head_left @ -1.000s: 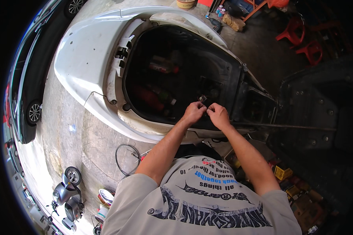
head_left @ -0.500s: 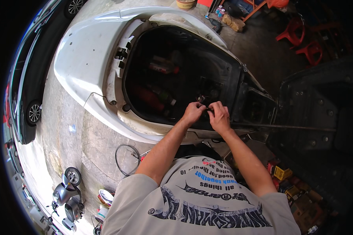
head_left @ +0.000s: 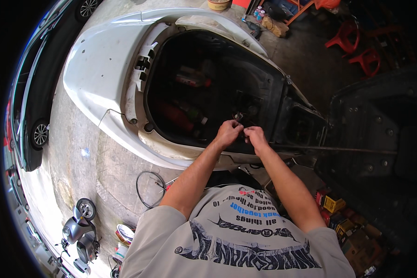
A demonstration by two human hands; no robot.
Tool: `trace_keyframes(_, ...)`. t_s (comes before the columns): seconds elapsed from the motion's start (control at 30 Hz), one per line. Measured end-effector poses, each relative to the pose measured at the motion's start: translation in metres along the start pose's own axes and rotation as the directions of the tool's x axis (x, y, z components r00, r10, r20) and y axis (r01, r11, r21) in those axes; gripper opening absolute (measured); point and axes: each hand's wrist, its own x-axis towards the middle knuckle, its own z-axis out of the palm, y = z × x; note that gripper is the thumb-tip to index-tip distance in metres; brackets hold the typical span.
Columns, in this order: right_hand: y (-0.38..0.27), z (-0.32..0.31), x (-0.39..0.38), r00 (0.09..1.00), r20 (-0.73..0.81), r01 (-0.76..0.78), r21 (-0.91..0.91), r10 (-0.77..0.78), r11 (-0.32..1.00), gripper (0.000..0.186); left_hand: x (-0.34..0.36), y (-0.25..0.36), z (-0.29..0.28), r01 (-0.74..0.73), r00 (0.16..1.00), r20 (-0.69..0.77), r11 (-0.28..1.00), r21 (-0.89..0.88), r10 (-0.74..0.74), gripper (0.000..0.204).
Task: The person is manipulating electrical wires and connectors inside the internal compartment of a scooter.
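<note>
My left hand (head_left: pixel 229 133) and right hand (head_left: pixel 255 138) nearly meet over the open storage bay (head_left: pixel 259 60); I cannot tell whether they grip anything. A small fitting (head_left: pixel 237 116) lies just beyond the left; a slip could knock it into shadow.

- Wire bunch (head_left: pixel 237 116): small, thin strands with a pale, shiny bit at the top; lay inside the tub, toward its near side and narrower end. Lower part hidden, exact connector type too small to tell.
- Storage tub (head_left: pixel 259 69): black, deep, uncovered, rounded at the wide end, tapering to the right. Rectangular recess (head_left: pixel 250 101) sat in it, just beyond the wires.
- Scooter (head_left: pixel 95 69): white body, scuffed and spotted, tail to the left; its rim surrounded the tub.
</note>
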Motion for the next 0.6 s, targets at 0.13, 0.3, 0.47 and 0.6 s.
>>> trace_keyframes(0.13, -0.002, -0.011, 0.000, 0.891, 0.328, -0.439, 0.443, 0.314, 0.782, 0.008, 0.000, 0.001, 0.001, 0.014, 1.000, 0.002, 1.000, -0.004, -0.014, 0.028)
trace_keyframes(0.3, -0.010, -0.007, -0.017, 0.988, 0.006, 0.154, -0.062, -0.154, 0.986, 0.003, -0.001, 0.002, 0.001, 0.020, 1.000, 0.019, 0.998, -0.055, -0.019, 0.021)
trace_keyframes(0.47, -0.025, -0.017, -0.023, 0.658, 0.158, 0.667, -0.576, -0.736, 0.473, 0.015, 0.000, -0.001, 0.000, 0.065, 0.996, 0.072, 0.993, -0.100, -0.058, 0.029)
trace_keyframes(0.6, -0.033, -0.023, -0.021, 0.583, 0.278, 0.708, -0.635, -0.763, 0.309, 0.012, 0.000, -0.001, 0.000, 0.059, 0.996, 0.070, 0.995, -0.080, -0.054, 0.029)
